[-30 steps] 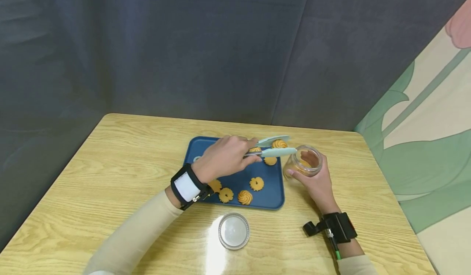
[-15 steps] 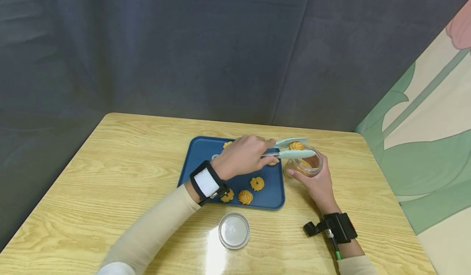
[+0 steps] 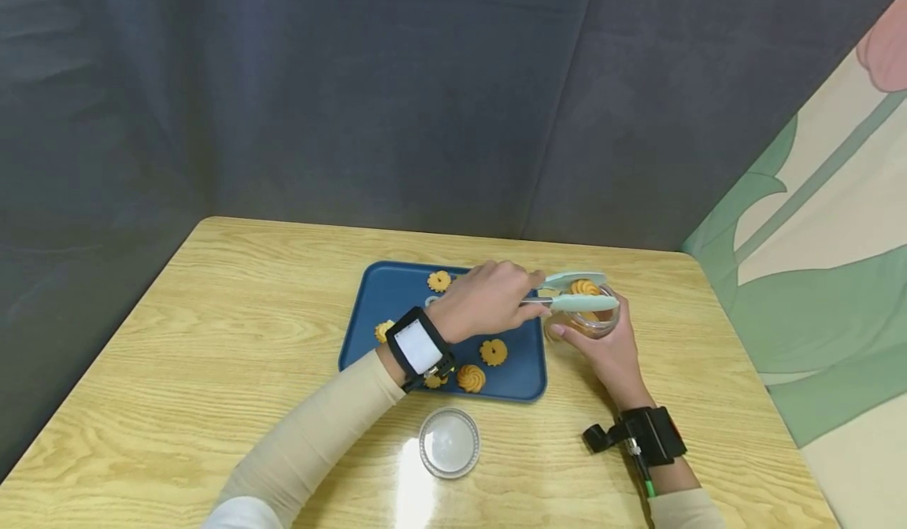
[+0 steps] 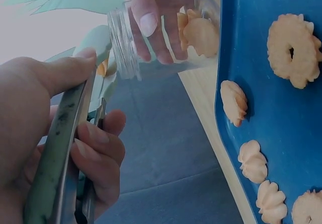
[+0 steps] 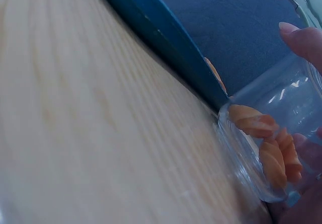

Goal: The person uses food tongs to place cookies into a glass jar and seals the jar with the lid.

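Observation:
My left hand (image 3: 492, 299) grips a pair of tongs (image 3: 584, 302) with pale green tips and metal arms. Between the tips a swirled cookie (image 3: 585, 286) is pinched, right over the mouth of a clear jar (image 3: 594, 326). Around the jar's side curl the fingers and thumb of my right hand (image 3: 609, 348), holding it at the tray's right edge. Inside, a few cookies (image 5: 274, 158) lie at the bottom, as the right wrist view shows. In the left wrist view the pinched cookie is mostly hidden behind the tips.
A blue tray (image 3: 520, 383) bears several loose cookies, among them a ring-shaped one (image 3: 493, 352) and a swirled one (image 3: 471, 379). In front of it a round clear lid (image 3: 449, 442) lies on the wooden table (image 3: 283, 301). A dark curtain (image 3: 383, 104) hangs behind.
My left hand has moved right with the tongs, carrying the swirled cookie from the tray's right side to above the jar mouth. My right hand and the jar have stayed almost still.

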A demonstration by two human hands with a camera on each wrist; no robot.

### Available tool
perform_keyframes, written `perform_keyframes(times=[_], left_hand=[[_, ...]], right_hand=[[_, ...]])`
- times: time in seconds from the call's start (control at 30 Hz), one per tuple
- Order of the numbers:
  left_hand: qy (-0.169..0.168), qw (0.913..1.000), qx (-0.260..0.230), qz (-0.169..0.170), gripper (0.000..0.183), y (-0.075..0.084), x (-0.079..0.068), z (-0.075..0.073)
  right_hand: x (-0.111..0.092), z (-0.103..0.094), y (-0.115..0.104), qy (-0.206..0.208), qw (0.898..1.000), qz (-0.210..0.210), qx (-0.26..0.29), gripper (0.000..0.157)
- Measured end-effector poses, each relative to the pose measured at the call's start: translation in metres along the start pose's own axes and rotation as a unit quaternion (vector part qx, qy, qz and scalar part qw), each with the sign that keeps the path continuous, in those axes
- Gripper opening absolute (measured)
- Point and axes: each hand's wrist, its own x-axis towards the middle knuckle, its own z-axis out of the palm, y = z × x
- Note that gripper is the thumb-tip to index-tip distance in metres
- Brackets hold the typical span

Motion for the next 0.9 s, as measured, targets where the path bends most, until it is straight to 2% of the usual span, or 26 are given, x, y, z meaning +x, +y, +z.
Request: perform_keyframes(times=[0.2, 0.4, 0.9], left_hand=[[-0.003, 0.9999, -0.010, 0.000, 0.042, -0.0001, -0.0005, -0.0006], [-0.010, 0.9998, -0.019, 0.002, 0.047, 0.0013, 0.0014, -0.0006], [-0.012, 0.9996, -0.024, 0.002, 0.055, 0.0021, -0.0005, -0.0014]], right_hand=[[0.0006, 0.0000, 0.0000, -0.005, 1.000, 0.000, -0.004, 0.103], [-0.0001, -0.0013, -0.0009, -0.004, 1.000, 0.002, -0.010, 0.101], [0.0039, 0.0024, 0.0029, -0.004, 0.999, -0.042, 0.035, 0.089]])
